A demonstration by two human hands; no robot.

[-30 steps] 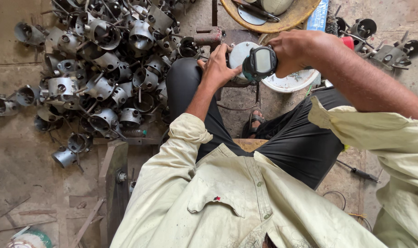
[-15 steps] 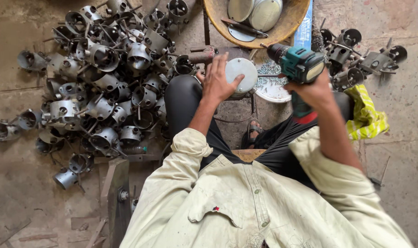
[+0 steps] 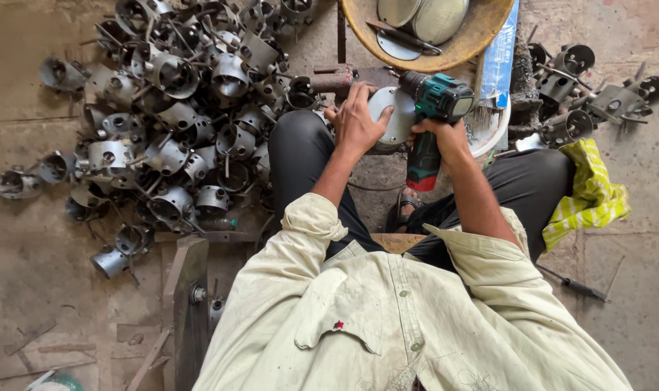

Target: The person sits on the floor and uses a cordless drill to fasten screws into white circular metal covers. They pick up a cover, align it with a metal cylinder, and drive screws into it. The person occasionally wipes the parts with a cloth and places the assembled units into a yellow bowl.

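Here I sit on the concrete floor (image 3: pixel 32 275) with my knees spread, looking straight down at my work. My left hand (image 3: pixel 358 119) lies flat with fingers spread over the round grey metal disc (image 3: pixel 389 116), pressing it down between my knees, at about twelve o'clock from my chest. My right hand (image 3: pixel 445 136) is wrapped tight around the grip of a teal and black cordless drill (image 3: pixel 434 108), whose red battery base points back toward me at six o'clock. The nose of the drill points toward nine o'clock and meets the right edge of the disc, just beside my left thumb; I cannot see the bit itself.

At ten o'clock, spreading well out to the left, lies a big heap of grey metal cup-shaped housings (image 3: pixel 177 108), tumbled on one another, some with thin rods sticking out. At twelve o'clock, just beyond the drill, stands a yellow basin (image 3: pixel 474 43) holding shiny round metal lids and a dark hand tool. A white bowl (image 3: pixel 492 130) sits at one o'clock, partly under the drill. Farther out at two o'clock is a smaller cluster of metal housings (image 3: pixel 583 87). A yellow striped cloth (image 3: pixel 590 195) lies against my right knee at three o'clock, and a screwdriver (image 3: pixel 572 284) rests on the floor at four o'clock.
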